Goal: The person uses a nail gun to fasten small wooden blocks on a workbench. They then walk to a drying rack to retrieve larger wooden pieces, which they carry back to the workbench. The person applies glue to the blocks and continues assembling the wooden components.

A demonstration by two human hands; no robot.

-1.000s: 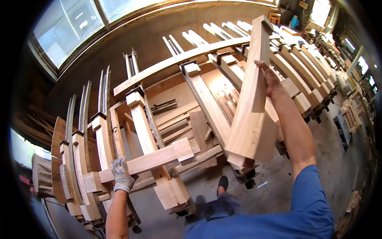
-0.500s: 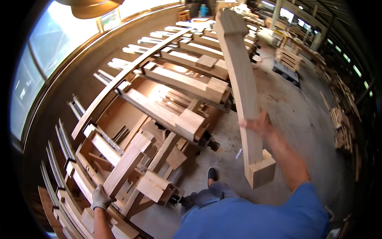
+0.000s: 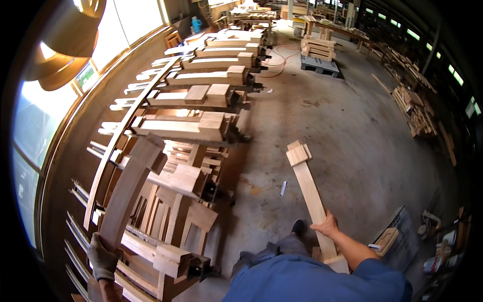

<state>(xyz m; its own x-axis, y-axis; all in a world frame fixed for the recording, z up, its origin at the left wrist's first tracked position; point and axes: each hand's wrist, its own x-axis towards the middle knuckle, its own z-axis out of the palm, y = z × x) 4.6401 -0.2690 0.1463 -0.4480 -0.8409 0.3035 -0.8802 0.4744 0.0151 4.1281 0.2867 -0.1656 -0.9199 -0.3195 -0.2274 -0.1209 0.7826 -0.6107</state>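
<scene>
My left hand (image 3: 102, 255), in a grey glove, is closed around the lower end of a wooden leg (image 3: 123, 194). That leg is tilted upward, with a thicker block at its top, and it hangs over the near part of the clamp rack. At my right side, my bare right hand (image 3: 328, 225) grips a second wooden leg (image 3: 309, 186) along its lower half. This one has blocks at both ends, and its far end points away from me over the concrete floor. My thumb lies across its face; the other fingers are partly hidden.
The clamp rack (image 3: 216, 141) on the left carries several block-ended wooden pieces in metal bar clamps. Ahead, stacked timber sits on a grey pallet (image 3: 322, 68), near a red hose (image 3: 282, 60). A wood pile (image 3: 412, 108) lies far right. A dark panel (image 3: 402, 241) is close at right.
The view has swung right and toward the shop's far end. The leg in my right hand has come down from upright and tilted away. My left hand's leg now rises more steeply.
</scene>
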